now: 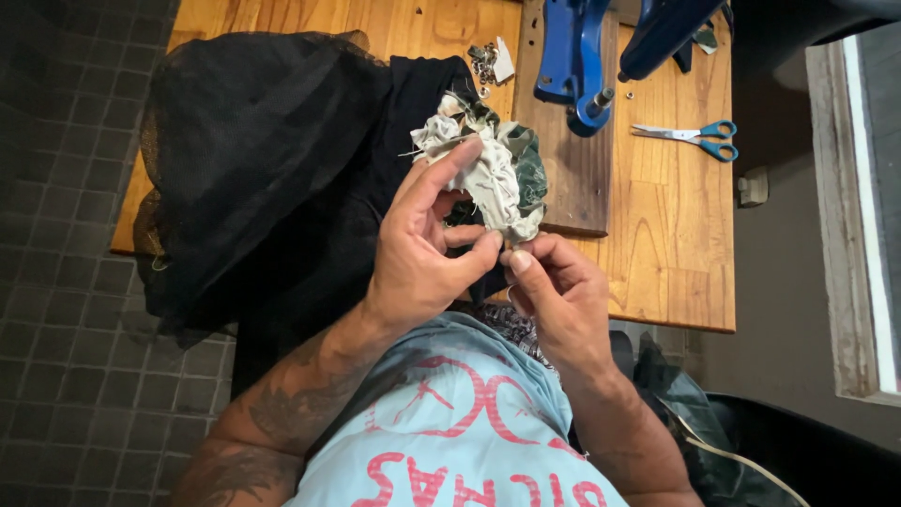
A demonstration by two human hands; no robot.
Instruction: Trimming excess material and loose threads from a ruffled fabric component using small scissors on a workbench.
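My left hand grips a gathered ruffle of white and dark green fabric, with the index finger stretched up over its top and the thumb pressing its lower edge. Just right of it, my right hand pinches the bottom end of the same ruffle between thumb and fingertips. Both hands hover above the near edge of a wooden table. A pin or needle sticks out at the ruffle's upper left. A large heap of black tulle and black cloth lies directly left of my hands.
A blue press tool stands on a wooden board behind the ruffle. Blue-handled scissors lie at the right. Several small metal pieces sit at the back. Dark tiled floor lies left; a dark bag sits at the lower right.
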